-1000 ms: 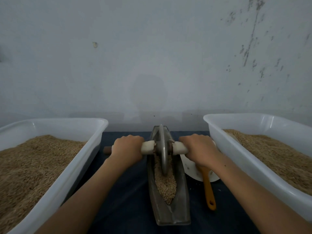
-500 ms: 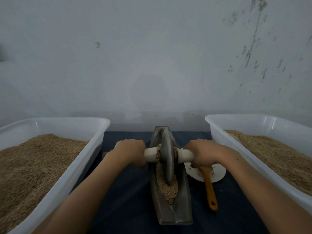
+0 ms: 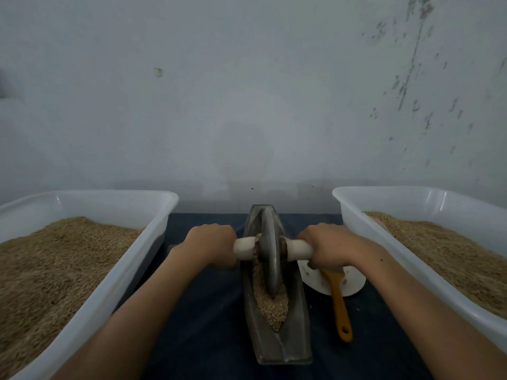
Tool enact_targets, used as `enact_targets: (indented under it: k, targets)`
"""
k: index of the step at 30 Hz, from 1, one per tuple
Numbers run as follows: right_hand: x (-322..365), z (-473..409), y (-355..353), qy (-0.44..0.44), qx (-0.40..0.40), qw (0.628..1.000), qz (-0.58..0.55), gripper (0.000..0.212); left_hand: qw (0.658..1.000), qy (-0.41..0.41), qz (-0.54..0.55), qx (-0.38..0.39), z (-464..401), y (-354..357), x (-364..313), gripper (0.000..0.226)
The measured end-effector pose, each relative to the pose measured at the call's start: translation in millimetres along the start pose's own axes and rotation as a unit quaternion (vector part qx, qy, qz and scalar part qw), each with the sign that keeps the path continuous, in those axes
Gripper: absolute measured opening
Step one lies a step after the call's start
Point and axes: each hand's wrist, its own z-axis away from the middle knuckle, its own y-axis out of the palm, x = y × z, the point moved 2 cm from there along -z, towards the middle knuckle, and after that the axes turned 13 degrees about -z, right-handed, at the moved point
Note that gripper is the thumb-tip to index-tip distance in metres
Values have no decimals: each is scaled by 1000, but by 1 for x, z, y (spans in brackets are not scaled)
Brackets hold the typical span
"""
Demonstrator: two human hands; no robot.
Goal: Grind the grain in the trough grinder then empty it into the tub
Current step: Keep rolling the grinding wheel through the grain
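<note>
Grinding stroke: wheel rolled toward frame bottom.

One grey metal boat-shaped trough [image 3: 277, 341], lower centre, holds the tan grain [image 3: 271, 305]; one grey metal disc wheel [image 3: 270, 256] has come nearer since earlier, so grinding continues. Left hand [image 3: 210, 245] and right hand [image 3: 326, 246] wrap its white axle handles. One orange-handled brush [image 3: 340, 305]; two white plastic tubs [image 3: 129, 267].

A grey boat-shaped trough grinder [image 3: 277, 338] lies lengthwise between two white tubs [image 3: 123, 259] [image 3: 389, 231]. Its upright wheel [image 3: 270, 259] stands in tan grain [image 3: 271, 305].
</note>
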Motion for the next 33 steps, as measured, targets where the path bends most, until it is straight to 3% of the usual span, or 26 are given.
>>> enact_targets:
  k: [3, 6, 11, 14, 16, 21, 25, 28, 31, 33]
  targets:
    - [1, 3, -3, 17, 49, 998, -22, 42, 999, 14, 11, 30, 2, -1, 0, 44]
    - [1, 2, 0, 13, 27, 999, -10, 40, 1000, 2, 2, 12, 3, 0, -1, 44]
    - [2, -4, 8, -21, -155, 987, 35, 15, 992, -45, -13, -118, 0, 7, -3, 27]
    - [3, -7, 13, -39, -221, 973, 57, 11, 988, -49, 4, -144, -2, 9, -2, 24]
    - [2, -6, 11, -34, -188, 980, 52, 15, 993, -31, 1, -118, -3, 9, 0, 27]
    - [1, 1, 0, 8, 14, 1000, -6, 35, 1000, 12, -11, -10, -1, 1, 1, 41]
    - [4, 2, -2, 16, 52, 998, -18, 43, 999, 21, 15, 39, 1, 1, 2, 45]
    - [4, 1, 0, 0, 3, 1000, 10, 32, 1000, 7, 11, 3, 1, 2, 2, 42]
    - [4, -1, 4, -20, -95, 995, 28, 14, 996, -17, -13, -90, -1, 4, 0, 33]
    - [5, -2, 7, -26, -157, 987, 35, 13, 989, -37, -14, -145, -1, 8, -1, 26]
